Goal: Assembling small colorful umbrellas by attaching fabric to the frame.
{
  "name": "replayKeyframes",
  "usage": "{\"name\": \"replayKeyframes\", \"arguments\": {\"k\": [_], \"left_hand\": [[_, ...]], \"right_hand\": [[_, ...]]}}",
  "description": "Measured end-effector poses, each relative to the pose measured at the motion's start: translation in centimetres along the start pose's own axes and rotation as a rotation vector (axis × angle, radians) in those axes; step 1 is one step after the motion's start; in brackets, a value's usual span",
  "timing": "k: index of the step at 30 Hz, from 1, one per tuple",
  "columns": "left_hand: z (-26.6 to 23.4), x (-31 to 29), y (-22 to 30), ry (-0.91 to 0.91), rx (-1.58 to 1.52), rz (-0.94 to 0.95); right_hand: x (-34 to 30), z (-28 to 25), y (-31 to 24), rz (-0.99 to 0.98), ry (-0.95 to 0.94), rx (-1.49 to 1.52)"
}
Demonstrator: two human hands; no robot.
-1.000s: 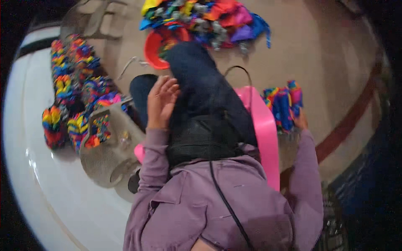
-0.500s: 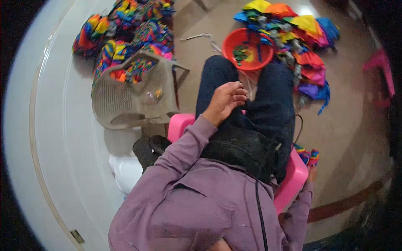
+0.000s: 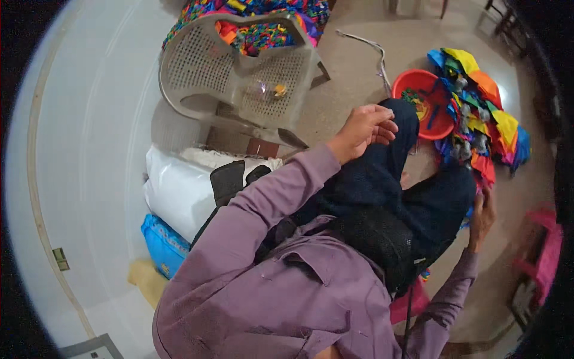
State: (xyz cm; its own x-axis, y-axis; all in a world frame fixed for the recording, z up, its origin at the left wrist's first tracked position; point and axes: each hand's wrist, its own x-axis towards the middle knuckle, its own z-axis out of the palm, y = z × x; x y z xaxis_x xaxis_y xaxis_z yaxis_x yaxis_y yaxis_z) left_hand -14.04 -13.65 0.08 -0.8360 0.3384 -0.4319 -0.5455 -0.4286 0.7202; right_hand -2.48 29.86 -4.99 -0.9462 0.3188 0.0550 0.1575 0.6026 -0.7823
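Note:
My left hand (image 3: 366, 130) is raised over my left knee, its fingers curled in and the thumb pressed near the fingertips. Whatever it may pinch is too small to make out. Low beside my right knee, my right hand (image 3: 483, 216) reaches forward with fingers stretched out, at the near end of a heap of bright cloth pieces (image 3: 508, 128). Whether the fingertips touch the cloth is unclear. Past my knees stands a red bowl (image 3: 439, 127) holding small green and yellow bits and a dark blue strip.
At the left is a grey-beige plastic chair (image 3: 197, 66) with small items on its seat. A multicoloured pile (image 3: 311, 15) lies behind it. A white sack (image 3: 173, 188) and a blue package (image 3: 164, 242) lie by the wall. A pink stool (image 3: 544, 254) stands far right.
The view has swung, so the chair, bowl and heap sit elsewhere in it. My right hand has come forward from beside my seat to the heap's near end. My left hand stays curled.

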Motion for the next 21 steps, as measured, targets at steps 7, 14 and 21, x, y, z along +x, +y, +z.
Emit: {"name": "replayKeyframes", "arguments": {"k": [7,14,21], "left_hand": [[-1.5,1.3,2.1,0.12,-0.272,0.073],[-0.7,2.7,0.5,-0.034,-0.445,0.116],[-0.6,4.1,0.1,0.247,-0.791,0.067]], "right_hand": [[7.5,9.2,-22.1,-0.395,-0.191,-0.148],[9.1,24.1,-35.3,-0.712,-0.608,0.014],[9.7,39.3,-38.1,-0.85,-0.946,-0.26]]}}
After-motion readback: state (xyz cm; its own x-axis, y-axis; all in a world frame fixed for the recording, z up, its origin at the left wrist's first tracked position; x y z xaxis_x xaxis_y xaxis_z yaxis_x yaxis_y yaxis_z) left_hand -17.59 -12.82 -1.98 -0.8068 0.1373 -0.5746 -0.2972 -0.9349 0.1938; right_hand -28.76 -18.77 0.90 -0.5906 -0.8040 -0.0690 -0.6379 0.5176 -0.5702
